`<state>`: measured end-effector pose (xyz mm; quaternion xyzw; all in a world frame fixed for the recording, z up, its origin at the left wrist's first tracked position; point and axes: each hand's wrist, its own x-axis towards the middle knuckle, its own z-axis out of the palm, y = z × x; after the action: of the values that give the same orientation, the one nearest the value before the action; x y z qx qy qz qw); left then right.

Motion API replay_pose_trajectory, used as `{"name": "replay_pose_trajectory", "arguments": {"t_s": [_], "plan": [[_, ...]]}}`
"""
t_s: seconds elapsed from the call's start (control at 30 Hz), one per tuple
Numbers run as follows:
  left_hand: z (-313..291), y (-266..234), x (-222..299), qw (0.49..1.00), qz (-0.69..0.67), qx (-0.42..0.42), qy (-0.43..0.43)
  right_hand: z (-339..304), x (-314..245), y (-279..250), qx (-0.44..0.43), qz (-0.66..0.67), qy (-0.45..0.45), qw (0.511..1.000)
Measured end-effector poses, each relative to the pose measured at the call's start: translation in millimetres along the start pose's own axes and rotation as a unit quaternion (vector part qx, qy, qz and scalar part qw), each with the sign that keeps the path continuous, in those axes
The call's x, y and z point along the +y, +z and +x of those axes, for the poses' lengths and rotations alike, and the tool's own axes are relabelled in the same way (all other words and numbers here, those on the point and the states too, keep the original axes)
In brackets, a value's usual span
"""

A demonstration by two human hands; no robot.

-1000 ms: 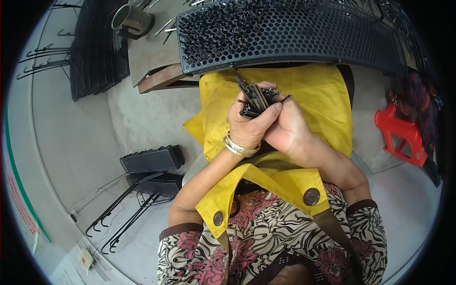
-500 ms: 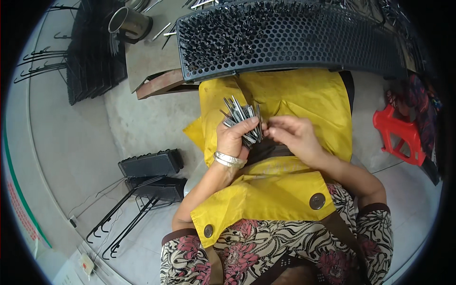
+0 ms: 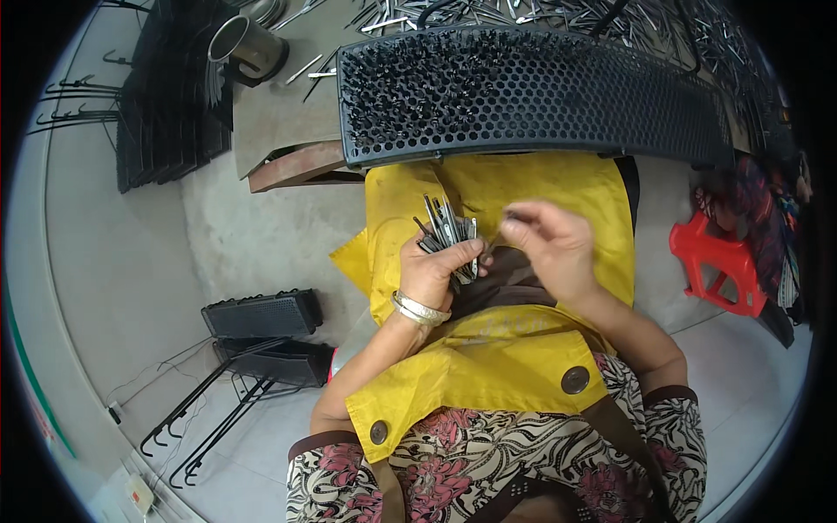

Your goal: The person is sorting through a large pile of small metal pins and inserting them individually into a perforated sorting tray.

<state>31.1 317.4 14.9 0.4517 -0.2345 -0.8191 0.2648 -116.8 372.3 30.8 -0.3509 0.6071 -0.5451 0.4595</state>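
A bundle of thin metal pieces, some silver and some dark, is gripped in my left hand above the yellow apron. Its thumb presses across them and their tips stick up unevenly. Just to the right is my right hand, raised with thumb and fingers pinched together. A small dark piece seems to show at its fingertips, too blurred to name. Beyond both hands stands a black perforated rack. Many dark pieces are stuck upright in its left part, while rows of round holes show on the right.
Loose metal pieces are strewn behind the rack. A metal mug stands at the far left of the table. Stacked black racks with hooks are at the left, others lower left. A red plastic stool is at the right.
My right hand has drawn away from the bundle, up and slightly right, with its fingers pinched. My left hand keeps its hold. The view has shifted, showing more of the table beyond the rack.
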Motion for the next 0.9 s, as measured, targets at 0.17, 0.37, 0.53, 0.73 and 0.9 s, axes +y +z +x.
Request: {"name": "replay_pose_trajectory", "arguments": {"t_s": [0.17,0.37,0.53,0.73,0.9], "plan": [[2,-4,3,0.999,-0.052,-0.001,0.003,44,-26,-18,0.101,-0.207,-0.194,0.954],[3,0,2,0.997,-0.073,-0.012,-0.006,96,-29,-22,0.150,-0.195,-0.385,0.890],[2,-6,-1,0.996,-0.080,-0.023,0.010,113,-27,-12,0.139,-0.270,-0.432,0.849],[0,1,4,0.999,-0.042,0.017,-0.013,124,-19,-16,0.060,-0.412,-0.488,0.767],[1,0,4,0.998,-0.055,0.015,-0.009,109,-20,-11,0.027,-0.513,-0.463,0.722]]}}
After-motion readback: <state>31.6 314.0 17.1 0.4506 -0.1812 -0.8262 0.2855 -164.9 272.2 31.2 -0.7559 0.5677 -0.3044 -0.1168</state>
